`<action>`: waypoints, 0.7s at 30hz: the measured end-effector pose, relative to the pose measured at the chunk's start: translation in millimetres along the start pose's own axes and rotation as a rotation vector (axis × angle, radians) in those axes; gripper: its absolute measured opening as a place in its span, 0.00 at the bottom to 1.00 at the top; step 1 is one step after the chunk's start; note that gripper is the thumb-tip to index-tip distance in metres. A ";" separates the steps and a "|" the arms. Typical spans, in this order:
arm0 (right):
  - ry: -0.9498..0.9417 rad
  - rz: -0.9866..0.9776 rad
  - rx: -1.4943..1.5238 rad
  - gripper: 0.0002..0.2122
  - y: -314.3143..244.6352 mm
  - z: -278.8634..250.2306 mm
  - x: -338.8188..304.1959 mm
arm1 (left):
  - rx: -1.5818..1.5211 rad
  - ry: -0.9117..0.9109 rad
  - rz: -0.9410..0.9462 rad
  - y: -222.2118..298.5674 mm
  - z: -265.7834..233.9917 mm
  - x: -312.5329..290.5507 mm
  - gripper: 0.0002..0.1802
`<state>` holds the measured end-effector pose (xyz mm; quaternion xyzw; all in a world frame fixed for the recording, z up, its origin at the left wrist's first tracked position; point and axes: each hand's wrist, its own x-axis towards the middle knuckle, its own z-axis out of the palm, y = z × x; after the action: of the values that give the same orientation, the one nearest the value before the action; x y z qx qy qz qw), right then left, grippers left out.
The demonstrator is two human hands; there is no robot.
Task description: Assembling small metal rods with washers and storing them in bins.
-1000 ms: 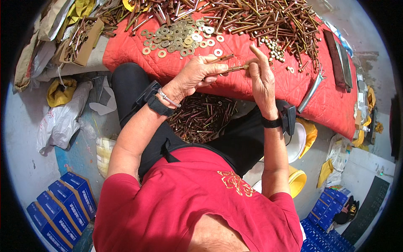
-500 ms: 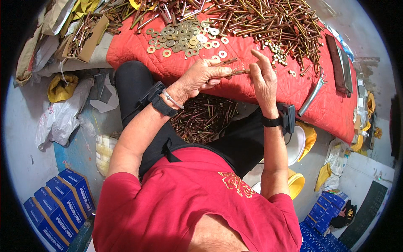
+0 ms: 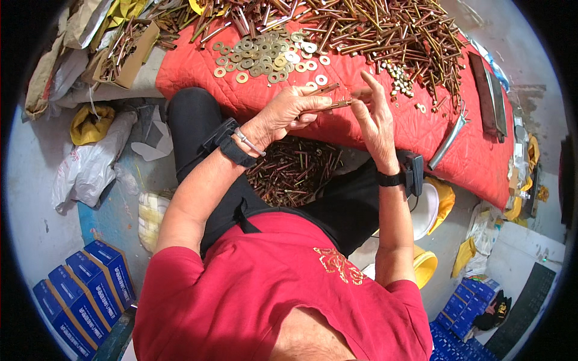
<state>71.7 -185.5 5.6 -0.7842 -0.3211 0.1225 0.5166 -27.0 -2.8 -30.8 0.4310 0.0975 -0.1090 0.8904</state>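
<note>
My left hand (image 3: 289,113) is closed around two slim copper-coloured metal pieces that stick out to the right. The upper one, a sleeve-like rod (image 3: 325,90), has its end free. The lower one, an expansion bolt (image 3: 333,106), reaches across to my right hand (image 3: 379,126). My right thumb and a bent finger pinch its far tip, while another finger points up. Both hands hang over the near edge of the red quilted cover (image 3: 241,99). Loose flat washers (image 3: 259,57) lie just beyond my left hand, and small nuts (image 3: 400,81) beyond my right.
A big heap of bolts (image 3: 391,30) covers the far side. Between my knees sits a mass of finished-looking bolts (image 3: 292,171). A cardboard box (image 3: 129,63) stands far left; a dark flat bar (image 3: 486,96) and grey tool (image 3: 447,142) lie right. Blue boxes (image 3: 84,295) stand lower left.
My right thumb and bent finger have shifted slightly left and closed at the lower bolt's tip. My left hand keeps its hold on both pieces, almost unmoved.
</note>
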 end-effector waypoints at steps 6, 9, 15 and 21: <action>-0.033 0.012 0.045 0.16 -4.1 1.2 -0.3 | 0.001 -0.059 -0.045 -1.7 -0.6 -2.2 0.13; 0.013 0.063 0.147 0.14 -0.7 -1.6 -1.4 | -0.050 -0.006 -0.037 -0.1 1.2 -0.3 0.12; 0.054 0.003 0.054 0.15 -6.1 0.5 -2.0 | -0.048 -0.044 -0.047 1.1 6.0 -4.2 0.09; 0.043 0.039 0.046 0.15 -10.6 -0.1 -2.1 | -0.065 -0.026 -0.056 2.3 0.6 -1.6 0.09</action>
<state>66.1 -184.1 14.8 -0.7807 -0.2918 0.1231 0.5387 -27.9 -1.7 -28.2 0.3974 0.1016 -0.1364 0.9018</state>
